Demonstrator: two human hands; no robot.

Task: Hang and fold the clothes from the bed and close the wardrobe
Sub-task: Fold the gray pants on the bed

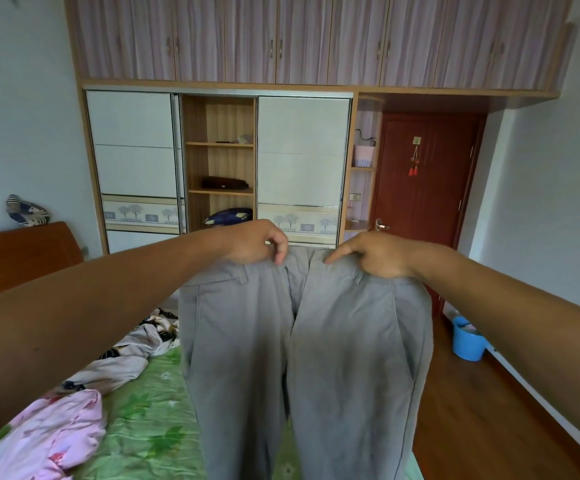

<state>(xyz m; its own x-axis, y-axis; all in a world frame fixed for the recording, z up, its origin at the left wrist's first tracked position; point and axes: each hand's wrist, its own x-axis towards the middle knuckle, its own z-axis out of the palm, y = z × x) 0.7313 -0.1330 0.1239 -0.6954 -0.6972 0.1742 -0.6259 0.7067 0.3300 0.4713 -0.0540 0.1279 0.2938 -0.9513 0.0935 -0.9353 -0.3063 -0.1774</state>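
Clothes at the lower left of the frame are your first trap: the pink garment (49,434) and the crumpled patterned garment (122,358) lie loose on the green bed (150,420), right beside where the trouser legs hang, so a leg swung that way could drag across them or catch. Moving right, your left hand (254,242) pinches the waistband of the grey trousers (302,341) with its fingers (279,252) curled shut on the cloth, close to the open fly. That narrow pinch looks slight for the full hanging weight, and a shake could pull it free. Your right hand (380,254) holds the waistband on the other side, its forefinger stretched along the top edge, so less of the hand seems to bear the load there. If either side slips, the trousers will drop skewed onto the bed or the wooden floor (472,410) at the lower right. Behind, the wardrobe (219,161) stands open in the middle of the frame, with its closing yet to come.
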